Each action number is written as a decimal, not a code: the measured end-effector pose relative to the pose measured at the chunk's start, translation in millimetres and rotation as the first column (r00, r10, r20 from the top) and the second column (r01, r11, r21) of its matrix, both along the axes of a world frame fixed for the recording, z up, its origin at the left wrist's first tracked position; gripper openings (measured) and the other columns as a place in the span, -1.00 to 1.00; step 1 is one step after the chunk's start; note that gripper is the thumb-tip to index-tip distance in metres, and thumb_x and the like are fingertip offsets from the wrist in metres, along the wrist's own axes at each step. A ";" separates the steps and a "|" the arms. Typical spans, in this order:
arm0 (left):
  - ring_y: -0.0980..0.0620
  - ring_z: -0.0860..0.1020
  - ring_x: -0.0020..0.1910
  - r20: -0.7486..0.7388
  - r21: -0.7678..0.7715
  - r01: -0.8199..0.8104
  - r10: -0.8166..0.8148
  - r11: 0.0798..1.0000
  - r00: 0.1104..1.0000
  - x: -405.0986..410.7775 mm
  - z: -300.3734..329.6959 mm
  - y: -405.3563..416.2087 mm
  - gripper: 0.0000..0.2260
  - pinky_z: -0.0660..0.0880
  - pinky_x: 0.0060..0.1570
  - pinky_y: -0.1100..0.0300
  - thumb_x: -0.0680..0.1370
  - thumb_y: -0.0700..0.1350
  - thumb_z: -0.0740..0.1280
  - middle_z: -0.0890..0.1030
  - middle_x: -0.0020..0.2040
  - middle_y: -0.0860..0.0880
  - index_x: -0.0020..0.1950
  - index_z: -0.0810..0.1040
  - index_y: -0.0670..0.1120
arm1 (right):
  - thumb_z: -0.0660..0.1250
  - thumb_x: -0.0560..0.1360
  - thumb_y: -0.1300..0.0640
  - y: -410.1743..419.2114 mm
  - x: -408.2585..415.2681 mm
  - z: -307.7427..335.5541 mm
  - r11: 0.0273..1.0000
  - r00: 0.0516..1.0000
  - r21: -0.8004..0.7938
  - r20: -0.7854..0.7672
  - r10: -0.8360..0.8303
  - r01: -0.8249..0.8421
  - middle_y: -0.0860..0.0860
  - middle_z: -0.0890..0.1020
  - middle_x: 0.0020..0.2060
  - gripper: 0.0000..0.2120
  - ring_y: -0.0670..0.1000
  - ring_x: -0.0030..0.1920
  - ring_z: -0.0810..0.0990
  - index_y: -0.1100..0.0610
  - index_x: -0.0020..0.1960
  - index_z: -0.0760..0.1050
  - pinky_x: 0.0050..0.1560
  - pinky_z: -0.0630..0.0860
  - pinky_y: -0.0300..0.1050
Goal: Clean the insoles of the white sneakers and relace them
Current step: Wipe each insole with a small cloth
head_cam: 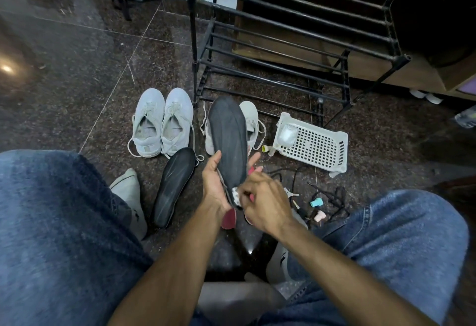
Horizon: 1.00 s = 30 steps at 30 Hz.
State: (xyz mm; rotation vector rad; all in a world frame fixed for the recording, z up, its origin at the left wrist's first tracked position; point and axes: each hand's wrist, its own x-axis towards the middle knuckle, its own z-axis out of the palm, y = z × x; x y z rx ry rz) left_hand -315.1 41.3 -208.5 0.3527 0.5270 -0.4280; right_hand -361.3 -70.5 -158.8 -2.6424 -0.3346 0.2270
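My left hand (215, 184) grips a dark insole (229, 135) from below, holding it up in the middle of the view with its toe pointing away. My right hand (265, 204) presses a small white cloth or wipe (236, 195) against the insole's heel end. A second dark insole (173, 186) lies on the floor to the left. A pair of white sneakers (162, 122) with loose laces stands beyond it. Another white sneaker (251, 119) is partly hidden behind the held insole.
A black metal shoe rack (296, 49) stands at the back. A white perforated plastic basket (311, 142) lies tilted on the right. Black laces (332, 196), small teal and pink caps and a red item lie on the dark stone floor between my knees.
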 end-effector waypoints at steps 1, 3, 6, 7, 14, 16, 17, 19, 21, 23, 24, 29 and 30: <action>-0.20 0.59 0.17 -0.002 0.000 0.029 -0.029 1.000 1.000 -0.8 0.2 -3.3 -0.45 0.54 0.17 -0.07 0.57 0.14 0.12 0.55 0.27 -0.29 0.34 0.47 -0.25 | 0.30 0.50 0.17 -0.8 7.4 -0.5 0.999 1.000 -0.041 0.017 -0.007 0.008 -0.05 0.58 -0.01 -0.81 0.00 0.08 0.49 0.06 0.03 0.65 0.15 0.37 -0.03; -0.16 0.61 0.10 -0.002 0.019 0.071 -0.071 0.997 0.997 -7.2 0.5 -10.0 -0.50 0.49 0.21 -0.02 0.57 0.12 0.14 0.62 0.17 -0.24 0.29 0.54 -0.22 | 0.27 0.52 0.14 -1.5 26.9 0.0 0.989 0.998 -0.149 0.070 -0.011 0.021 -0.07 0.54 -0.02 -0.81 -0.01 0.09 0.44 0.04 0.06 0.63 0.11 0.28 -0.07; -0.12 0.64 -0.01 -0.019 0.037 0.025 -0.025 0.999 1.000 -9.5 0.1 -12.2 -0.60 0.52 0.13 0.02 0.58 0.07 0.17 0.67 0.04 -0.18 0.17 0.61 -0.18 | 0.27 0.53 0.13 2.5 48.0 1.0 0.976 0.996 -0.213 0.085 -0.031 0.049 -0.06 0.53 -0.04 -0.81 -0.01 0.06 0.45 0.03 0.06 0.63 0.15 0.35 -0.05; -0.13 0.63 0.04 -0.010 0.041 0.015 -0.015 0.999 1.000 -7.4 -0.3 -10.3 -0.59 0.50 0.19 -0.01 0.58 0.07 0.17 0.66 0.07 -0.18 0.20 0.60 -0.18 | 0.28 0.52 0.14 4.5 49.1 -0.3 0.979 0.997 -0.195 0.063 -0.041 0.052 -0.05 0.55 -0.03 -0.81 0.00 0.06 0.47 0.04 0.06 0.64 0.17 0.37 -0.01; -0.21 0.51 0.30 0.000 -0.096 -0.085 0.086 0.992 0.996 3.9 -3.4 4.3 -0.47 0.37 0.35 -0.11 0.56 0.10 0.16 0.51 0.32 -0.27 0.39 0.42 -0.24 | 0.34 0.44 0.27 13.1 3.2 0.0 0.992 0.997 0.114 -0.049 -0.056 0.061 -0.09 0.64 -0.09 -0.84 -0.02 -0.03 0.57 0.07 -0.11 0.67 0.13 0.46 -0.05; -0.20 0.54 0.24 -0.021 -0.085 -0.009 0.008 0.996 1.000 0.9 0.1 -1.0 -0.42 0.42 0.28 -0.08 0.54 0.15 0.17 0.49 0.34 -0.28 0.39 0.43 -0.24 | 0.33 0.47 0.24 9.9 13.2 -0.6 0.999 1.000 0.022 -0.001 -0.023 0.023 -0.07 0.64 -0.04 -0.82 0.00 0.04 0.54 0.07 -0.02 0.66 0.19 0.39 0.00; -0.18 0.54 0.23 -0.018 -0.068 0.051 -0.052 0.996 0.998 -2.6 -0.4 -4.7 -0.40 0.41 0.30 -0.07 0.53 0.16 0.17 0.50 0.33 -0.26 0.40 0.42 -0.24 | 0.31 0.50 0.22 8.4 21.2 -1.6 0.999 1.000 -0.036 0.027 -0.010 0.011 -0.06 0.63 -0.01 -0.80 0.01 0.06 0.53 0.06 0.03 0.65 0.19 0.36 0.01; -0.16 0.55 0.18 -0.038 -0.032 0.083 -0.084 0.996 0.996 -9.3 -0.2 -10.2 -0.44 0.40 0.30 -0.03 0.52 0.16 0.19 0.55 0.24 -0.21 0.39 0.46 -0.18 | 0.26 0.53 0.17 8.7 38.5 -1.1 0.991 0.998 -0.136 0.069 -0.012 0.022 -0.06 0.62 0.02 -0.78 0.02 0.08 0.50 0.03 0.08 0.63 0.19 0.32 0.00; -0.16 0.58 0.10 -0.063 -0.015 0.069 -0.070 0.998 0.996 -13.1 0.0 -11.3 -0.49 0.43 0.23 -0.01 0.54 0.14 0.21 0.58 0.17 -0.20 0.36 0.51 -0.14 | 0.26 0.54 0.14 11.1 54.2 -1.6 0.981 0.995 -0.188 0.089 -0.033 0.049 -0.07 0.61 0.02 -0.79 0.01 0.07 0.49 0.00 0.08 0.63 0.19 0.31 -0.01; -0.16 0.57 0.14 -0.059 -0.024 0.047 -0.048 0.999 0.997 -12.6 1.6 -7.7 -0.48 0.41 0.27 -0.02 0.54 0.15 0.22 0.57 0.21 -0.20 0.37 0.50 -0.15 | 0.26 0.53 0.13 17.2 58.4 -0.1 0.983 0.995 -0.164 0.075 -0.071 0.083 -0.06 0.62 0.01 -0.79 0.03 0.06 0.51 0.00 0.07 0.63 0.19 0.33 -0.02; -0.16 0.55 0.16 -0.052 -0.033 0.045 -0.047 0.998 0.998 -10.9 0.4 -4.0 -0.46 0.40 0.29 -0.03 0.54 0.16 0.21 0.56 0.24 -0.20 0.37 0.49 -0.17 | 0.27 0.53 0.14 20.3 54.5 1.6 0.987 0.996 -0.137 0.053 -0.071 0.078 -0.05 0.63 0.01 -0.79 0.04 0.06 0.52 0.00 0.08 0.64 0.20 0.34 -0.02; -0.15 0.53 0.27 -0.021 -0.074 -0.037 0.035 0.997 0.999 0.6 -3.0 7.7 -0.44 0.38 0.37 -0.05 0.56 0.16 0.15 0.49 0.34 -0.28 0.38 0.43 -0.22 | 0.34 0.46 0.19 15.1 4.0 4.8 1.000 0.999 -0.002 -0.033 0.020 -0.021 -0.06 0.67 -0.02 -0.81 0.03 0.04 0.58 0.02 0.00 0.67 0.21 0.40 0.01; -0.16 0.52 0.29 -0.024 -0.080 -0.055 0.053 0.995 0.998 1.8 -3.7 6.4 -0.47 0.37 0.37 -0.07 0.57 0.14 0.15 0.49 0.34 -0.29 0.37 0.44 -0.22 | 0.34 0.47 0.18 10.6 0.3 4.3 1.000 1.000 -0.008 -0.017 0.019 -0.019 -0.07 0.67 -0.03 -0.82 0.01 0.05 0.57 0.02 -0.01 0.68 0.20 0.39 -0.01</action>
